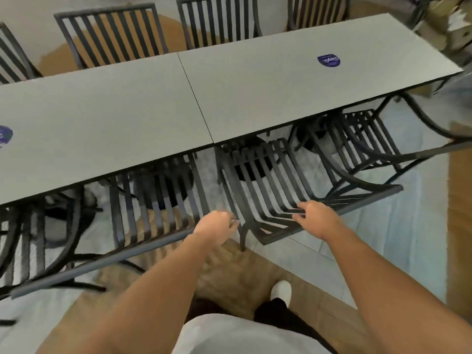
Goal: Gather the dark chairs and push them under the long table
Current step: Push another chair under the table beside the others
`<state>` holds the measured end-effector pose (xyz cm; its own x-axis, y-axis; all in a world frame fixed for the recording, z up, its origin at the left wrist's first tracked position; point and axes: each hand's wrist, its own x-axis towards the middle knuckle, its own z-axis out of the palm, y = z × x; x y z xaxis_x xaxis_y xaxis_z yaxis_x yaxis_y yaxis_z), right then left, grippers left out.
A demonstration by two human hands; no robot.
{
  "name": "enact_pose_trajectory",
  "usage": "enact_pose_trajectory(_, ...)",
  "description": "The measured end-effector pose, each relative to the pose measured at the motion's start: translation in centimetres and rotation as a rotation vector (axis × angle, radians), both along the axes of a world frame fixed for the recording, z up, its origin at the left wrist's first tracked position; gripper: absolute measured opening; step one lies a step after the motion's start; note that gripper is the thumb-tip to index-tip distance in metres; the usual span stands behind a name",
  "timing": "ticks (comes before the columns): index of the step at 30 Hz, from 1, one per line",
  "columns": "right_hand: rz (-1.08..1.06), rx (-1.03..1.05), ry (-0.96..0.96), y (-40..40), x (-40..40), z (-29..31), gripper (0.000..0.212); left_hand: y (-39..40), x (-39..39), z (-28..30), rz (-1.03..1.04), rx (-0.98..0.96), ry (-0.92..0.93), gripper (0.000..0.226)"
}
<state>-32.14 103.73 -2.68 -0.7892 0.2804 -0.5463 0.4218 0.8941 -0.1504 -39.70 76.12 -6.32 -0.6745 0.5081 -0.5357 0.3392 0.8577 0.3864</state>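
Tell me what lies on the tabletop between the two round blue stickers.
In the head view, nothing rests between the left sticker and the right sticker. That stretch of the long table is bare grey surface, crossed only by the seam where the two tabletops meet.

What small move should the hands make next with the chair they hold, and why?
Probably push the slatted chair straight forward. Both the left hand and the right hand grip its backrest, and most of its seat is outside the table edge.
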Motion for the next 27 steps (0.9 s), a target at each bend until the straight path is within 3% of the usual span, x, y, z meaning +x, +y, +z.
enact_pose_trajectory(6, 0.042, 0.0, -0.022, 7.6, 1.4, -0.2, 0.051, 7.7, 3.8, 0.1, 0.092, 0.001, -0.028, 0.041)
enact_pose_trajectory(12, 0.026, 0.037, -0.047, 11.9, 1.9, -0.8, 0.046, 12.1, 4.3, -1.3, 0.008, 0.014, -0.091, 0.053)
enact_pose_trajectory(16, 0.087, 0.06, -0.154, 13.4, 1.9, -0.7, 0.054, 13.6, 3.9, -2.5, -0.014, 0.031, -0.187, 0.061)
enact_pose_trajectory(23, 0.125, 0.097, -0.213, 17.0, 0.4, -3.5, 0.058, 15.6, 5.2, -4.2, 0.003, -0.061, -0.173, 0.044)
enact_pose_trajectory(27, 0.274, 0.113, -0.249, 19.6, -0.7, -5.5, 0.044, 17.4, 6.1, -4.4, 0.117, -0.187, -0.079, 0.03)
